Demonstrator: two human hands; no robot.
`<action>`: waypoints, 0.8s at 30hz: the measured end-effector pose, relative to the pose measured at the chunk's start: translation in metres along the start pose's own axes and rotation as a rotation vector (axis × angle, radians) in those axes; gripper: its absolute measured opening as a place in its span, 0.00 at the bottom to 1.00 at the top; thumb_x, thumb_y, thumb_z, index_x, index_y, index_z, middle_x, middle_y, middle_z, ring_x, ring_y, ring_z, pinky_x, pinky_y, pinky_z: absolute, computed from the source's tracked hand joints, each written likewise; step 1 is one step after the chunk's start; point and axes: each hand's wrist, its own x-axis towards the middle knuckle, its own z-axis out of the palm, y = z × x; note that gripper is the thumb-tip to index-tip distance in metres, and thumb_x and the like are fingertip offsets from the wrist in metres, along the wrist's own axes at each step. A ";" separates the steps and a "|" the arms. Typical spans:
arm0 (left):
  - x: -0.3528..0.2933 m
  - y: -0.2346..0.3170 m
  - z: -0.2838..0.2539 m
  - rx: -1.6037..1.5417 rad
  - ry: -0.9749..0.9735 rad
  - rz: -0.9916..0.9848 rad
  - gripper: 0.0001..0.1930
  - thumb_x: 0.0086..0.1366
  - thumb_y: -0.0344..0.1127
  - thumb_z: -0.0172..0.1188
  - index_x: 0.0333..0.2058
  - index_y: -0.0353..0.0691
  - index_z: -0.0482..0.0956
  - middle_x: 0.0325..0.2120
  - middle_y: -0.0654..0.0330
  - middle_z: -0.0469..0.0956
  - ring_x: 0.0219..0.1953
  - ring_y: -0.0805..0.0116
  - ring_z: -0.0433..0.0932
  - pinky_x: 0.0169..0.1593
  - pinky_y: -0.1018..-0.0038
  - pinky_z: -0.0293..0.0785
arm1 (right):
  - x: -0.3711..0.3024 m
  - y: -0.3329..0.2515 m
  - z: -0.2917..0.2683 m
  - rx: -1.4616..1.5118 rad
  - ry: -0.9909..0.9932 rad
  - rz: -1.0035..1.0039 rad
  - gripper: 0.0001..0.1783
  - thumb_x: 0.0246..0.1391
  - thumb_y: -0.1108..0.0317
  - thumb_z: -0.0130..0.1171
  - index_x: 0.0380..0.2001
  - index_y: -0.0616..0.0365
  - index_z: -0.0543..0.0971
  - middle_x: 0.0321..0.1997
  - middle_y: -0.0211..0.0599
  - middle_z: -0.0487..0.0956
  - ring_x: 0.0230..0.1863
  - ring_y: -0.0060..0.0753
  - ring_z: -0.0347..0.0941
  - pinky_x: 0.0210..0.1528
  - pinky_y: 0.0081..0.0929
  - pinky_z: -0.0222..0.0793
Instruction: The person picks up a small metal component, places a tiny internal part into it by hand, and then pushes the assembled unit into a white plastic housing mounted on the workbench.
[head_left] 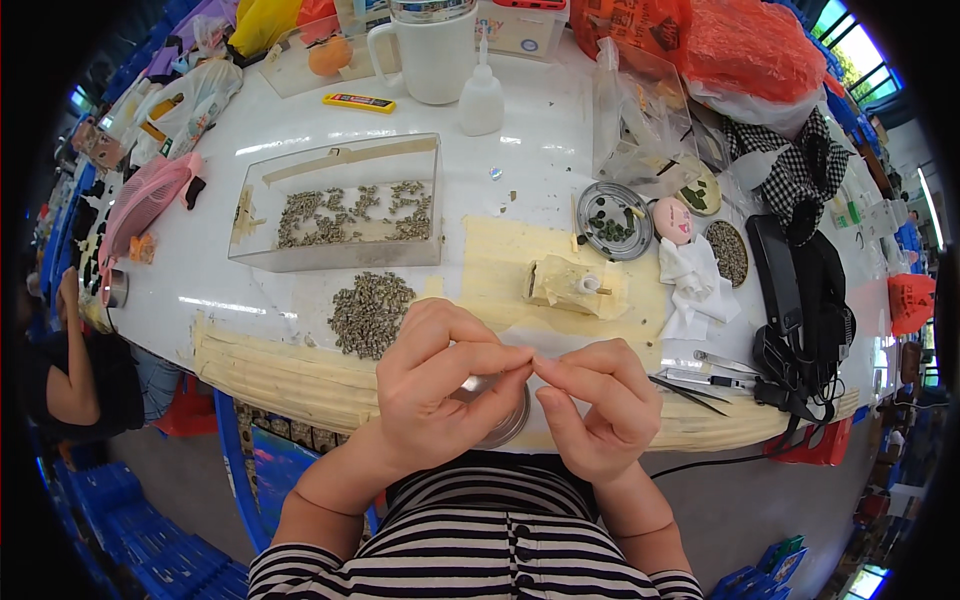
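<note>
My left hand (440, 390) and my right hand (603, 405) meet fingertip to fingertip over the near edge of the table. Both are closed in a pinch; anything between the fingers is too small to make out. Under them, partly hidden, sits a round shallow dish (512, 425). Just beyond my left hand lies a heap of small grey-brown pieces (370, 312). More such pieces are spread inside a clear rectangular box (340, 262) behind the heap. Past my right hand stands a block wrapped in masking tape (556, 284), with a small peg on it.
On the right are a round dish of dark green bits (613, 222), crumpled white tissue (692, 285), tweezers (690, 396), a utility knife (705, 379) and a black strap (790, 290). Farther back stand a white mug (432, 55) and a squeeze bottle (482, 103). Someone sits at left (75, 385).
</note>
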 end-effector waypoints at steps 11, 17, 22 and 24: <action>0.006 0.001 -0.005 -0.012 -0.085 0.097 0.14 0.46 0.25 0.72 0.34 0.46 0.86 0.25 0.70 0.75 0.27 0.71 0.73 0.40 0.71 0.63 | -0.002 0.004 0.000 0.179 -0.082 0.207 0.07 0.46 0.77 0.70 0.31 0.62 0.82 0.30 0.37 0.80 0.30 0.31 0.75 0.33 0.23 0.70; 0.003 0.004 -0.006 0.056 -0.091 0.070 0.13 0.47 0.26 0.72 0.35 0.46 0.86 0.27 0.70 0.76 0.29 0.73 0.74 0.46 0.66 0.62 | -0.004 0.002 0.000 0.072 -0.025 0.168 0.07 0.47 0.75 0.70 0.30 0.62 0.81 0.30 0.37 0.79 0.30 0.31 0.75 0.34 0.22 0.70; 0.002 0.002 -0.009 0.047 -0.110 0.077 0.14 0.48 0.30 0.73 0.36 0.50 0.87 0.27 0.72 0.76 0.29 0.75 0.73 0.46 0.66 0.62 | -0.002 0.003 -0.001 0.226 -0.071 0.259 0.06 0.49 0.74 0.69 0.30 0.63 0.81 0.31 0.37 0.79 0.32 0.30 0.74 0.36 0.22 0.70; 0.002 0.003 -0.010 0.065 -0.130 0.091 0.13 0.49 0.29 0.72 0.36 0.49 0.87 0.28 0.71 0.77 0.30 0.74 0.74 0.50 0.65 0.62 | -0.001 0.001 -0.001 0.258 -0.116 0.299 0.06 0.50 0.74 0.68 0.31 0.63 0.81 0.31 0.38 0.79 0.32 0.29 0.74 0.36 0.22 0.69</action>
